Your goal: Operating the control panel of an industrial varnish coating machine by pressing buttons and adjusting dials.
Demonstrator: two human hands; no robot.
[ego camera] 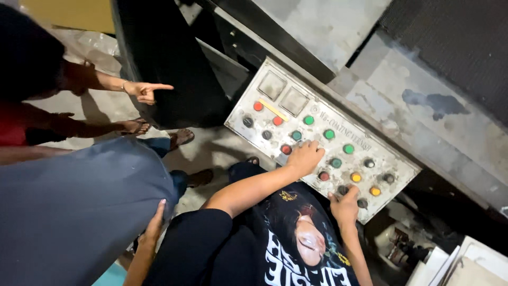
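Note:
A worn white control panel (370, 177) slopes down to the right and carries several red, green, yellow and dark round buttons. My left hand (304, 159) rests on its lower edge, empty, with bent fingers on the buttons beside a red button (286, 149). My right hand (345, 207), also empty, sits lower right. Its fingertips touch a dark button (343, 189) near a yellow button (356, 177). My black printed T-shirt (296, 243) fills the bottom centre.
A person in grey clothing (79, 206) stands at the left, with another hand (154, 225) on that cloth. At the upper left a further person's hand (145, 91) points right. A dark machine body (164, 58) and a grey metal surface (413, 90) surround the panel.

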